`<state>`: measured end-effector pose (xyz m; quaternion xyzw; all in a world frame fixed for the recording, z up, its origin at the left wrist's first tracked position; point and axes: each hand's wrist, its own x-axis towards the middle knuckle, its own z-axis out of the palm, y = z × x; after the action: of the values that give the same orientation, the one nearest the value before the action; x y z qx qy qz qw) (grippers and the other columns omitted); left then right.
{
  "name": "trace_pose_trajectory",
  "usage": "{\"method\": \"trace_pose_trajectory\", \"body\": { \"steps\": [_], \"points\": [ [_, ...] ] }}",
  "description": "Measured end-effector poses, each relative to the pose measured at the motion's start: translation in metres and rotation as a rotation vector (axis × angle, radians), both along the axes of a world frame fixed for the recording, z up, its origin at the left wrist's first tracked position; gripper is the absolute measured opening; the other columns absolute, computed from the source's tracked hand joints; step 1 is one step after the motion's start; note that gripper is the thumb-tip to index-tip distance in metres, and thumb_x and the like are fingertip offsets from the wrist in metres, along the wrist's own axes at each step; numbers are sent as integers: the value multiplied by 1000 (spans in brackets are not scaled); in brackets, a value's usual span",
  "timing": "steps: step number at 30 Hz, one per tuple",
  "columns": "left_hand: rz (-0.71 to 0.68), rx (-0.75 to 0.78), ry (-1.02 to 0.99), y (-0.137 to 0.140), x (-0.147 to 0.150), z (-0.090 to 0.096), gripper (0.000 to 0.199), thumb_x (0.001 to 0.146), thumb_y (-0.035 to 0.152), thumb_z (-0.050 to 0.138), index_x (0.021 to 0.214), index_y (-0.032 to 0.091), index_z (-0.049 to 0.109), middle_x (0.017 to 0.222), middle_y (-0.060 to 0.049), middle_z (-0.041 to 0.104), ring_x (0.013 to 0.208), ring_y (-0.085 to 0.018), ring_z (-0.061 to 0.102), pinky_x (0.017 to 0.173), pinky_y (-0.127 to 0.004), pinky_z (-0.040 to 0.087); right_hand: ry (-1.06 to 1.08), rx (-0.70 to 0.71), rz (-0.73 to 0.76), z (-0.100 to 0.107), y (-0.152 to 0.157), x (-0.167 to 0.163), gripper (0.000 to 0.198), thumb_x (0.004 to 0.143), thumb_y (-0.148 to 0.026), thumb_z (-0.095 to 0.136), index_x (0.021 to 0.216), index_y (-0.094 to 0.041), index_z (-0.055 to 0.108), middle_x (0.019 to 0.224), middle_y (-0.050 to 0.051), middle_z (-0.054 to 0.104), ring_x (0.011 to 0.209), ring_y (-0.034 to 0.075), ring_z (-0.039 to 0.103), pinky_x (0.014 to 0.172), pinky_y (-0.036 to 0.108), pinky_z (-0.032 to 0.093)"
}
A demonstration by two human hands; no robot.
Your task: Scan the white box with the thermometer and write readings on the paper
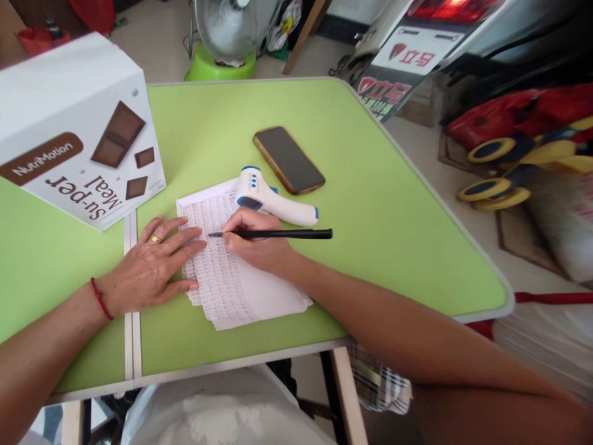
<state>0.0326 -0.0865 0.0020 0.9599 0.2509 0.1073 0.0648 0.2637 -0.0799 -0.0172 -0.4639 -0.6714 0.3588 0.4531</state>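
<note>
Sheets of white paper (273, 293), their left part covered in rows of small handwriting, lie slightly tilted on the green table. My right hand (257, 241) grips a black pen (296, 234), its tip at the written rows. My left hand (162, 262) lies flat with fingers spread, the fingertips on the paper's left edge. It wears a gold ring and a red string bracelet (99, 300). Just beyond my right hand, a white and blue infrared thermometer (282, 207) rests partly over the paper's top edge. Behind it lies a dark-screened phone (290, 159) in a brown case.
A large white NutriMotion box (78, 123) stands on the table (393, 247) at the left. Past the far edge, a fan (231, 28) sits by a green stool (222, 65). A vehicle's rear with a red light (454, 9) is at the upper right.
</note>
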Motion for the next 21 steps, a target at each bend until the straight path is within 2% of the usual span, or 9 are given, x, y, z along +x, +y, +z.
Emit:
{"method": "trace_pose_trajectory", "body": {
  "steps": [15,21],
  "points": [
    [1,-3,-8,0,0,-1,58,99,56,35,134,12,49,142,-17,49,137,-38,34,109,-63,26,-19,4,25,3,0,1,9,67,-15,55,60,-20,52,54,-5,54,49,8,44,47,24,36],
    [5,-8,-2,0,0,0,58,98,56,36,135,13,49,143,-17,48,138,-38,34,110,-63,25,-11,-41,-42,1,0,1,7,66,-18,55,60,-20,54,53,-4,54,49,9,43,46,24,35]
  ]
}}
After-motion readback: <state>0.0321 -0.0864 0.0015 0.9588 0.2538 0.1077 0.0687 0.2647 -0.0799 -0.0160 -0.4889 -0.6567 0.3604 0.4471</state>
